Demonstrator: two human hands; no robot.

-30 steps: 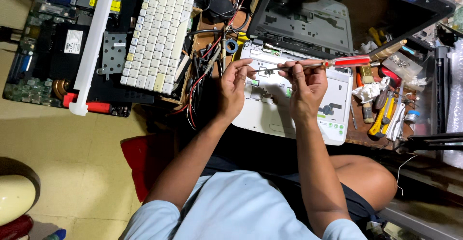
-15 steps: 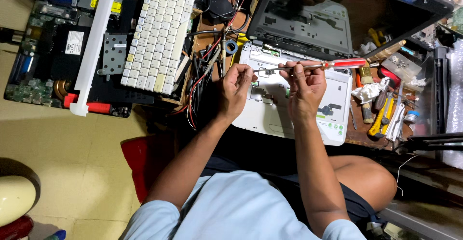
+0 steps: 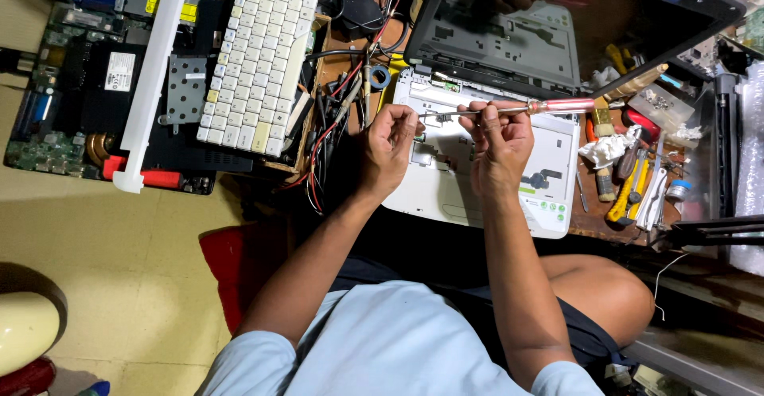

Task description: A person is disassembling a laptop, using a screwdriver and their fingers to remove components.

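Screwdriver level between both hands — over opened white laptop, clutter close around.

Electronics repair workshop: opened laptop, loose keyboard, circuit boards, wires, tools everywhere.

**What cannot be made out**

The screwdriver tip vanishes behind the left hand fingers, so whatever they pinch is too small to tell. The right hand covers part of the white laptop. The keyboard and the laptop's screen are cut off by the top edge.
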